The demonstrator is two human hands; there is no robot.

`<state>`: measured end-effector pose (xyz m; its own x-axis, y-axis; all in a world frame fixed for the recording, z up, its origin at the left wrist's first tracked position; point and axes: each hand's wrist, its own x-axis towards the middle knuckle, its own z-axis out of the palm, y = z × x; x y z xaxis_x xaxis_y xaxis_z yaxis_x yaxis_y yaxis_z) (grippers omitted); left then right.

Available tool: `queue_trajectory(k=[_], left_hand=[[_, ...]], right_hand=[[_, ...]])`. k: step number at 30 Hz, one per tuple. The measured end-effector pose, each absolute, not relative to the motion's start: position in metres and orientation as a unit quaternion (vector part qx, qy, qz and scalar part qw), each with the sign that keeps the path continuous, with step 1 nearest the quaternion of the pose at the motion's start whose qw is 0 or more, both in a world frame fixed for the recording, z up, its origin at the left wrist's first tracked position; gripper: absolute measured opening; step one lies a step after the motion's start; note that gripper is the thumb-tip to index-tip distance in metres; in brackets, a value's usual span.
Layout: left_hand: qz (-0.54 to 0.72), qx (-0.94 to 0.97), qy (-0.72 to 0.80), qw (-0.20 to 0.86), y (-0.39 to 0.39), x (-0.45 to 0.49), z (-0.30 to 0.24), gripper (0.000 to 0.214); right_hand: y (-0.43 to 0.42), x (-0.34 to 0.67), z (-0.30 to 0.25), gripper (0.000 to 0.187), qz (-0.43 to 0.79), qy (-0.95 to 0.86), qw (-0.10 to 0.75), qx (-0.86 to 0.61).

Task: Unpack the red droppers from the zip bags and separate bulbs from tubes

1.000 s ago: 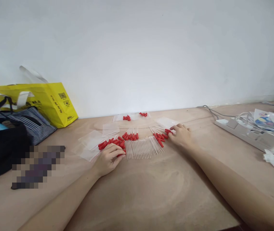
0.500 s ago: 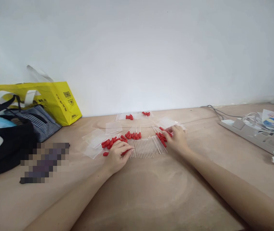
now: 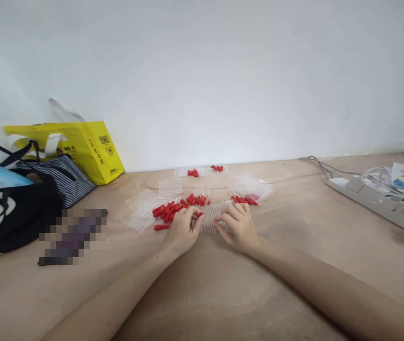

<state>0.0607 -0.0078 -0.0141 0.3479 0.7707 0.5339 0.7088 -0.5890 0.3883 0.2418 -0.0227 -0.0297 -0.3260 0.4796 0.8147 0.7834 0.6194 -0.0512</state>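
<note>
My left hand [image 3: 184, 228] pinches a red rubber bulb [image 3: 200, 214] between thumb and fingers, at the left end of a row of thin clear dropper tubes [image 3: 209, 214]. Over the middle of that row, my right hand [image 3: 236, 227] has its curled thumb and fingertips closed at one tube; the grip is partly hidden. A loose pile of red bulbs [image 3: 168, 209] lies beyond my left hand, with a single bulb [image 3: 161, 227] nearer me. Behind the row are droppers with red bulbs fitted [image 3: 199, 200]. More capped droppers [image 3: 244, 200] lie beyond my right hand.
Clear zip bags [image 3: 138, 208] lie left of the pile, and another bag [image 3: 255, 182] lies at right. Bagged droppers [image 3: 193, 173] are near the wall. A yellow bag [image 3: 97, 151] and a black bag [image 3: 27, 218] stand left; a power strip [image 3: 372, 199] lies right.
My right hand has left the capped droppers and moved left and nearer me, onto the clear tubes. My left hand has moved slightly right, still holding the red bulb. The view has shifted slightly.
</note>
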Motion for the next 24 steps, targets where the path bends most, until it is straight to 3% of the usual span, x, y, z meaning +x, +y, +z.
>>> queue_trajectory(k=[3,6,8,14,24], left_hand=[[0.313,0.849,0.415,-0.090,-0.002,0.053,-0.013,0.012],[0.304,0.865,0.369,-0.153,0.000,0.051,-0.014,0.015],[0.319,0.864,0.347,-0.177,-0.001,0.053,-0.016,0.017],[0.385,0.841,0.317,-0.208,-0.006,0.058,-0.015,0.013],[0.318,0.870,0.330,-0.181,-0.003,0.055,-0.016,0.015]], right_hand=[[-0.018,0.249,-0.028,0.020,-0.234,-0.782,0.421,-0.396],[-0.013,0.250,-0.030,0.028,-0.251,-0.797,0.387,-0.389],[-0.009,0.250,-0.032,0.022,-0.243,-0.808,0.376,-0.383],[-0.007,0.247,-0.037,0.016,-0.211,-0.823,0.386,-0.359],[-0.009,0.247,-0.038,0.015,-0.205,-0.832,0.354,-0.373]])
